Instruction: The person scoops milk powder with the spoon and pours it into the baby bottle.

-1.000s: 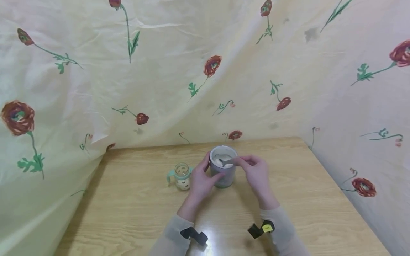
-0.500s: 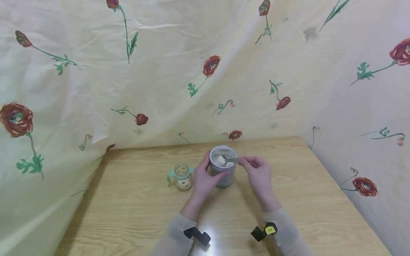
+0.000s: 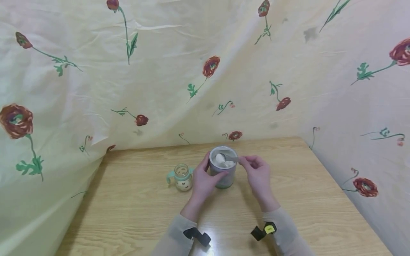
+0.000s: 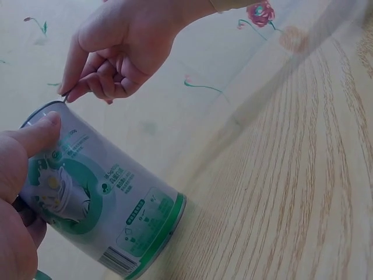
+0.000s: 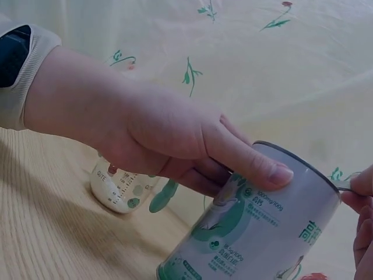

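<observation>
A milk powder can (image 3: 225, 179), white with a green band and printed lettering, stands on the table with its top uncovered. My left hand (image 3: 205, 182) grips its left side, thumb across the front, as the left wrist view also shows on the can (image 4: 116, 192). My right hand (image 3: 257, 175) pinches the thin handle of a grey scoop (image 3: 231, 159) at the can's right rim. Inside the mouth, the scoop's bowl lies amid white powder (image 3: 220, 158), apparently heaped with it. In the right wrist view, the scoop's bowl is hidden by the can wall.
Left of the can, close to my left hand, stands a baby bottle (image 3: 183, 184) with mint-green handles and no cap. The wooden table (image 3: 137, 213) meets a flowered cloth (image 3: 166, 89) at the back and sides.
My right hand has shifted slightly right with the scoop. The white mound at its bowl shows more now. My left hand still grips the can; the bottle has not moved.
</observation>
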The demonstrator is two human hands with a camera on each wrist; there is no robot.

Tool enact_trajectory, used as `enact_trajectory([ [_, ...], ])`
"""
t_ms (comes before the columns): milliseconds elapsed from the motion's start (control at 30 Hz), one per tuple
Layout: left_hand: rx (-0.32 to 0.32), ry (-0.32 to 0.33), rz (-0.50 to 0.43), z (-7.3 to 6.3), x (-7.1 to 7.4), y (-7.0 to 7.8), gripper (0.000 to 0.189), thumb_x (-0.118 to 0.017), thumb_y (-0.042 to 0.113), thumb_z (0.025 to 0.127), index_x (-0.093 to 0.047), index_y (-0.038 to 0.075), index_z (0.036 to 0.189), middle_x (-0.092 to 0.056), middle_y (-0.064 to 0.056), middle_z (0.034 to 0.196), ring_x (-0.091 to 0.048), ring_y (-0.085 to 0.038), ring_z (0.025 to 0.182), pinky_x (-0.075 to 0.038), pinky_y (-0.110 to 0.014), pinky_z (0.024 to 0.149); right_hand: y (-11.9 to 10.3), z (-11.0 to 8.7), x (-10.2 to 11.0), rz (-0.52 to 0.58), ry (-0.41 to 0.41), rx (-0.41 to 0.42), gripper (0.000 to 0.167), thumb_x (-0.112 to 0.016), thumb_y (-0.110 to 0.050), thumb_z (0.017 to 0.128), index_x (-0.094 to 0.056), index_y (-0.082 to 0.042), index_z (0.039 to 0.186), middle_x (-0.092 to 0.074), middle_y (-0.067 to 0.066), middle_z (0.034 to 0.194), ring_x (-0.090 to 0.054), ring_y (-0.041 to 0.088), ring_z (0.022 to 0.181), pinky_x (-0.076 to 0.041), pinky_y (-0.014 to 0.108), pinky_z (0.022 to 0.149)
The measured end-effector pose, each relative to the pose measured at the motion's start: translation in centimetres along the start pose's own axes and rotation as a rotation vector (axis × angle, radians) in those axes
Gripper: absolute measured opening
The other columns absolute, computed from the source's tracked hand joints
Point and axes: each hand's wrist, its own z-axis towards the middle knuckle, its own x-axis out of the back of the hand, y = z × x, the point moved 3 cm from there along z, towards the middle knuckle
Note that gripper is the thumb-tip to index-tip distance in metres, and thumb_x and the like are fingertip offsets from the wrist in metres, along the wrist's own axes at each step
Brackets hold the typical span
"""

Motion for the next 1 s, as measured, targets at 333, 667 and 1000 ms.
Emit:
enact_trajectory([
  [333, -0.019, -0.002, -0.026, 0.03, -0.01, -0.03, 0.093, -0.099, 0.021, 0.078, -0.053, 0.011, 0.158, -0.059, 0.002, 0.154, -0.051, -0.016, 0.145, -0.042, -0.032, 0.12, 0.11, 0.02, -0.16, 0.081, 0.035, 0.044, 0.017, -0.07, -0.004, 0.104, -0.064, 0.01, 0.111, -0.072, 0.0, 0.092, -0.072, 0.013, 0.09, -0.058, 0.021, 0.088],
  [667, -0.018, -0.003, -0.023, 0.03, -0.01, 0.0, 0.092, -0.099, 0.023, 0.078, -0.054, 0.013, 0.157, -0.059, 0.003, 0.154, -0.051, -0.016, 0.145, -0.042, -0.032, 0.12, 0.34, 0.12, -0.01, 0.078, 0.04, 0.032, 0.012, -0.068, -0.003, 0.105, -0.063, 0.008, 0.108, -0.071, -0.001, 0.091, -0.07, 0.01, 0.09, -0.058, 0.02, 0.088],
  [1000, -0.014, -0.004, -0.022, -0.02, 0.03, 0.18, 0.093, -0.099, 0.023, 0.078, -0.053, 0.011, 0.158, -0.059, 0.002, 0.154, -0.051, -0.016, 0.145, -0.042, -0.031, 0.12, 0.35, 0.21, 0.0, 0.042, 0.03, 0.069, 0.009, -0.069, -0.002, 0.104, -0.064, 0.007, 0.104, -0.071, 0.007, 0.092, -0.071, 0.016, 0.089, -0.058, 0.02, 0.085],
])
